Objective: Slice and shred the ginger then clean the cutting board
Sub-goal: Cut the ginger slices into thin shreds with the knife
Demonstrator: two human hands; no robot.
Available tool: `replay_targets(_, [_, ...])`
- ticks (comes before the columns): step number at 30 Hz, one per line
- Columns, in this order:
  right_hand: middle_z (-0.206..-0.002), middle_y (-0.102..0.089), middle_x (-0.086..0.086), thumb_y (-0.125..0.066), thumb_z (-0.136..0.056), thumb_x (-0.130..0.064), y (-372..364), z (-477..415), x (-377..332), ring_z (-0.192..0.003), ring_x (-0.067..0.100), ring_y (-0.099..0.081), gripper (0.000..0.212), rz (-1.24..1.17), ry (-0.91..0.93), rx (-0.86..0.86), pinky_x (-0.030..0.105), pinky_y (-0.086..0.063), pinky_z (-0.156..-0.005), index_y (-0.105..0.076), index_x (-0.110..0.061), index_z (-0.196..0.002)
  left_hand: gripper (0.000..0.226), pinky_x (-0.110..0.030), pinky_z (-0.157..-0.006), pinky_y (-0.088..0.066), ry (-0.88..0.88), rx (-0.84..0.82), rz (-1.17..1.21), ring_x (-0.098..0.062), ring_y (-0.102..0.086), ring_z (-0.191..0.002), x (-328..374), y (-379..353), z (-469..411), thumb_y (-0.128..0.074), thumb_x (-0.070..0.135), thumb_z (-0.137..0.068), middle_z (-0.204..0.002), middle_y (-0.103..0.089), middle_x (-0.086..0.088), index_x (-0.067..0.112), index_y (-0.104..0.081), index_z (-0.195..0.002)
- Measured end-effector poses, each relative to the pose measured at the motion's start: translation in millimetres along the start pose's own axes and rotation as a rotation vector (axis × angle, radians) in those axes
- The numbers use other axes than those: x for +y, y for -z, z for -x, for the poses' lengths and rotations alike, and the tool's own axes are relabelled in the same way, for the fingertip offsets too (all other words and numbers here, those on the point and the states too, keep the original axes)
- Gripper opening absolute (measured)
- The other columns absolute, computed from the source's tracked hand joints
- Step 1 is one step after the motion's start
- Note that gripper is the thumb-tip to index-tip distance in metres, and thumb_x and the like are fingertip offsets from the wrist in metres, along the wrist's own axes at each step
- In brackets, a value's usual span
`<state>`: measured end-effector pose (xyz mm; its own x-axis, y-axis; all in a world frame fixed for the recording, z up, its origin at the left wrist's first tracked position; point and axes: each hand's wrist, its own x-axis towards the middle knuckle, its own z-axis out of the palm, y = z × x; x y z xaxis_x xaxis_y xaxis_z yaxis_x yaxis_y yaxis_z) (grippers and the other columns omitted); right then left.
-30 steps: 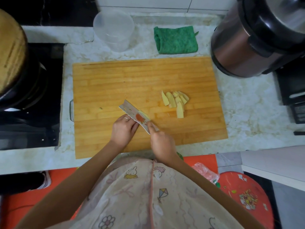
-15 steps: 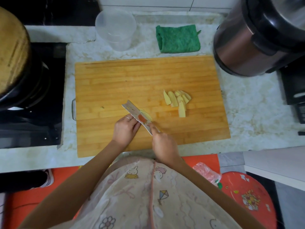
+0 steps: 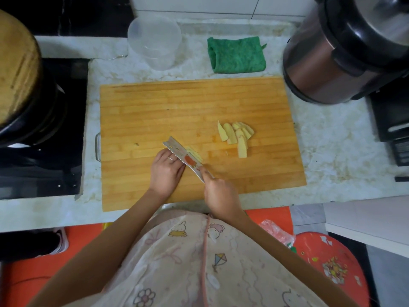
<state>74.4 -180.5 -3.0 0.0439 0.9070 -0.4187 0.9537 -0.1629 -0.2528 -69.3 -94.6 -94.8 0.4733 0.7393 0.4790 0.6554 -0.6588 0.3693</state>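
A wooden cutting board [image 3: 177, 107] lies on the marble counter. Several ginger slices [image 3: 236, 136] lie fanned right of its middle. My right hand [image 3: 219, 193] grips the handle of a knife [image 3: 183, 157] whose pale blade with a red print stands edge-down near the board's front. My left hand [image 3: 167, 171] rests with curled fingers against the blade's left side, holding down ginger that it hides. A few thin ginger pieces [image 3: 194, 154] show just past the blade on its right side.
A clear plastic cup [image 3: 155, 43] and a folded green cloth [image 3: 236, 55] sit behind the board. A rice cooker [image 3: 345, 54] stands at the back right. A black stove with a pot [image 3: 20, 85] is on the left.
The knife and both hands stay in nearly the same spot on the board; the blade has shifted slightly. The fanned slices have not moved.
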Motion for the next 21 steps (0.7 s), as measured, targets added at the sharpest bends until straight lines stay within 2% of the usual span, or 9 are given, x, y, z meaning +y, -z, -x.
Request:
replay_targets(5, [-0.091,-0.069,0.009,-0.039,-0.092,0.001,0.8,-2.0,-3.8,-0.079,0.027,-0.066,0.065,0.026,-0.006,-0.017,0.029,-0.035,-0.056,-0.018,-0.02,-0.15,0.019,-0.034,-0.083,-0.044,0.014,0.004,0.001,-0.029,-0.062,-0.079,-0.5,1.3,0.0,-0.06,0.013,-0.088,-0.08,-0.07,-0.011,0.004,-0.073,-0.077])
replay_targets(10, [-0.09,-0.067,0.009,-0.04,-0.092,0.003,-2.9,-11.2,-11.1,-0.077,0.027,-0.064,0.068,0.024,-0.018,-0.016,0.029,-0.031,-0.049,-0.015,-0.02,-0.151,0.016,-0.033,-0.081,-0.045,0.08,-0.017,0.015,-0.03,-0.065,-0.076,0.4,3.1,-0.7,-0.062,0.014,-0.086,-0.079,-0.071,-0.01,0.004,-0.073,-0.078])
replay_targets(12, [-0.09,-0.067,0.009,-0.039,-0.092,0.002,-2.6,-9.8,-8.4,-0.077,0.027,-0.064,0.067,0.003,-0.005,-0.016,0.029,-0.034,-0.053,-0.017,-0.021,-0.15,0.018,-0.031,-0.081,-0.045,0.083,-0.023,0.018,-0.03,-0.065,-0.073,1.8,5.1,-2.8,-0.061,0.014,-0.086,-0.075,-0.07,-0.01,0.004,-0.073,-0.076])
replay_targets(21, [-0.084,-0.068,0.009,-0.041,-0.09,0.003,-5.3,2.6,-3.6,-0.075,0.027,-0.065,0.064,-0.024,0.012,0.0,0.03,-0.04,-0.057,-0.023,-0.016,-0.149,0.021,-0.027,-0.066,-0.04,0.103,-0.014,0.006,-0.028,-0.061,-0.078,3.4,6.9,-1.4,-0.058,0.015,-0.086,-0.072,-0.068,-0.009,0.004,-0.072,-0.075])
